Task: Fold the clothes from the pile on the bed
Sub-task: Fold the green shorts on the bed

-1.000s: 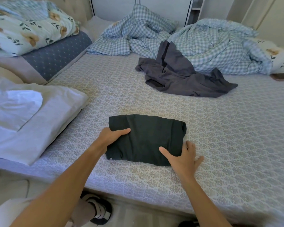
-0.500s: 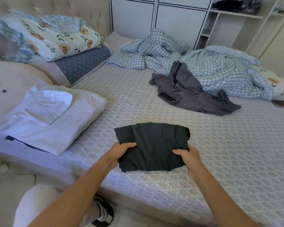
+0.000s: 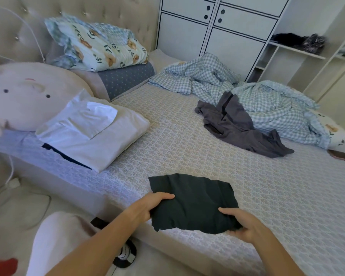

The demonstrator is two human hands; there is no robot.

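Gripping folded dark garment (image 3: 193,202) between left hand (image 3: 149,206) and right hand (image 3: 245,226), thumbs on top.

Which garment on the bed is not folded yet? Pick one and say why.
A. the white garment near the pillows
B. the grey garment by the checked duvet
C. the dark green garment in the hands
B: the grey garment lies crumpled and spread out against the checked duvet, while the other two form flat, neat rectangles.
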